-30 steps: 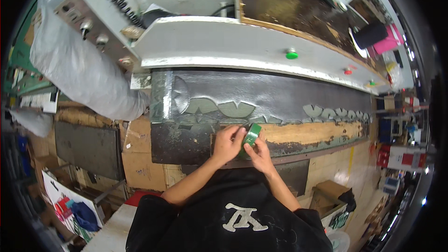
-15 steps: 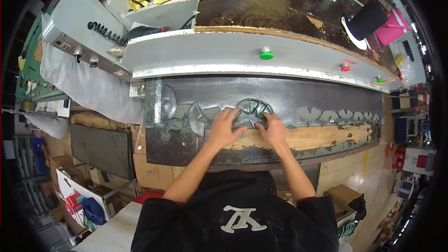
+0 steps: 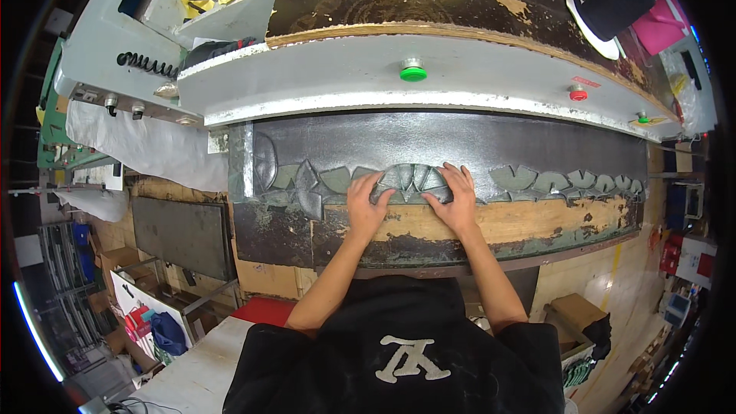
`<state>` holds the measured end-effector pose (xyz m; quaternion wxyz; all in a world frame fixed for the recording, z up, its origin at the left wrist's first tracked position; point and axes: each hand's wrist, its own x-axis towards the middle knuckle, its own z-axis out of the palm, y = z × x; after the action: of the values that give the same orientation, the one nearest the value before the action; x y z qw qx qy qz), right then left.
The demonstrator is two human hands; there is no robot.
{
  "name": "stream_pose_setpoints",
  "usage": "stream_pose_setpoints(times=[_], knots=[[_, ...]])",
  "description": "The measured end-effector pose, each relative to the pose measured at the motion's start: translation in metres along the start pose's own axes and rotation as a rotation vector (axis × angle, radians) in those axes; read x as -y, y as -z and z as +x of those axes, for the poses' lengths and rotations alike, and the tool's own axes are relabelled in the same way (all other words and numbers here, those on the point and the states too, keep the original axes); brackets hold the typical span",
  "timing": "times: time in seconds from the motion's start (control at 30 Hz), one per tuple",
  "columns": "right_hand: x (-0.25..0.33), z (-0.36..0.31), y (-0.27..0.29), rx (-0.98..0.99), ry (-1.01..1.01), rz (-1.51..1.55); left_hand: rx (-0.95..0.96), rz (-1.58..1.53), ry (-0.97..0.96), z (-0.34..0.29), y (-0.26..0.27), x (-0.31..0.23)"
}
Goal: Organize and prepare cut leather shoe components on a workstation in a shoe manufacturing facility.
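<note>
Between my hands a rounded, dark metal cutting die [image 3: 414, 175] with spoke-like inner blades lies on a dark grey, shiny sheet [image 3: 368, 138]. My left hand [image 3: 368, 203] grips the die's left end, thumb at the near edge and fingers curved over the far side. At the right end my right hand [image 3: 458, 198] holds it the same way, its fingers slightly spread. Wedge-shaped and scalloped cut-outs run along the sheet's near edge on both sides of the die. Left of my left hand, a loose, curled grey offcut [image 3: 308, 193] sticks up.
A grey press beam [image 3: 307, 84] spans the far side, bearing a green button [image 3: 413, 70] and a red button [image 3: 578, 93]. The worn board [image 3: 491, 222] lies along the near edge. Plastic sheeting [image 3: 146, 146] hangs at the left. A cardboard box [image 3: 579, 313] stands at lower right.
The die was tilted up with its open frame showing; now it lies flat on the sheet. My hands have moved lower and further apart, to its two ends.
</note>
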<state>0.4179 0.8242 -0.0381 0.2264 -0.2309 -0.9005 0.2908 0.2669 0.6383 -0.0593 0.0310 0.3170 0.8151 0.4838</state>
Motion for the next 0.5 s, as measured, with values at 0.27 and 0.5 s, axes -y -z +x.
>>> stream_pose_setpoints(times=[0.27,0.5], knots=[[0.001,-0.005,-0.01,-0.043,-0.026,-0.005,-0.063,0.043,-0.013,-0.002,-0.002,-0.009],[-0.001,-0.006,-0.013,-0.063,-0.011,-0.002,-0.124,0.019,0.046,-0.01,-0.009,-0.002]])
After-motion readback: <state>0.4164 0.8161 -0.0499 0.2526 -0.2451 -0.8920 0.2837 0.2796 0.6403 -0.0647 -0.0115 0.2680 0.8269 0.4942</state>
